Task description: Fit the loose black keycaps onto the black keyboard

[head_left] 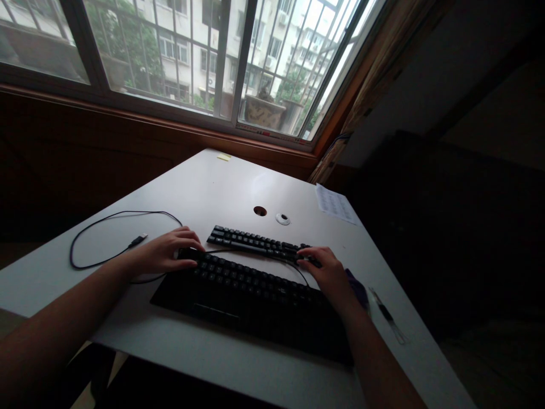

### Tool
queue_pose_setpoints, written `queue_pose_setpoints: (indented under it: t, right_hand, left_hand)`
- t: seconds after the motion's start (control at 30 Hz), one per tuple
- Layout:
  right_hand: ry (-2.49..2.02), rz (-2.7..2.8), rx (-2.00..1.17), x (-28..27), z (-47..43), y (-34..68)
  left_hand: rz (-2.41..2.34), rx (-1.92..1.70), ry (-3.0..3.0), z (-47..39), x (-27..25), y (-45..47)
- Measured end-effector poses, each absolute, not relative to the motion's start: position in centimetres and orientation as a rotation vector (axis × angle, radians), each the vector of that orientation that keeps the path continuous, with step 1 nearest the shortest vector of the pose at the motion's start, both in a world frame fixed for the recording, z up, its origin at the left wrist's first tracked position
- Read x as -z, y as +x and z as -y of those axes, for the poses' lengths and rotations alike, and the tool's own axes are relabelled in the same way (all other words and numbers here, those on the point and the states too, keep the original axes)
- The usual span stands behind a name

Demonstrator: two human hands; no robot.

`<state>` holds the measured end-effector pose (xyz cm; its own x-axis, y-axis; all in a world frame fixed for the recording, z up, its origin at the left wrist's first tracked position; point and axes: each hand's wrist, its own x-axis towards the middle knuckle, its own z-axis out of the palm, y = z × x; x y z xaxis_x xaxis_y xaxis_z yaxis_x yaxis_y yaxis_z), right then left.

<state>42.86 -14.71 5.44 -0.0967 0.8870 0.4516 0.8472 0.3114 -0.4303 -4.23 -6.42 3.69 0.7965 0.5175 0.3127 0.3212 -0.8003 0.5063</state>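
A wide black keyboard (251, 318) with a broad palm rest lies near the front of the white table. Beyond it is a narrower black set of keys (247, 238), apparently a second keyboard. The thumb and fingers of my left hand (172, 251) close around the upper left corner of the wide keyboard. My right hand (327, 272) pinches a dark part at the right end of the narrower keyboard; whether it belongs to that keyboard is hard to make out. Between the two keyboards runs a thin black cable (293, 266).
A looped black cable with a USB plug (137, 241) lies left on the white table (204, 193). Toward the back are a round hole (260, 211), its white cover ring (283, 219), a yellow note (223, 157) and a printed sheet (335, 204). A slim tool (387, 315) and purple item (356, 288) lie right.
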Motion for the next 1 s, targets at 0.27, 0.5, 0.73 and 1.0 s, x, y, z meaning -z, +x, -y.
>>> queue_pose_setpoints:
  t: [0.27,0.5,0.73,1.0]
  right_hand:
    - [-1.358,1.974,-0.131,-3.7,23.4,43.0]
    - [-1.361,1.927,-0.057,-1.9,25.4,42.6]
    - [-1.435,1.927,-0.055,-1.3,25.3,42.4]
    - [-1.456,1.894,-0.027,-1.1,25.5,42.6]
  left_hand:
    - [-0.616,-0.621,2.589,6.4,-4.0,-4.1]
    - [-0.634,-0.617,2.569,6.2,-3.6,-4.3]
    - [-0.64,-0.629,2.537,6.4,-3.8,-4.3]
    - [-0.648,-0.618,2.536,6.2,-3.6,-4.3]
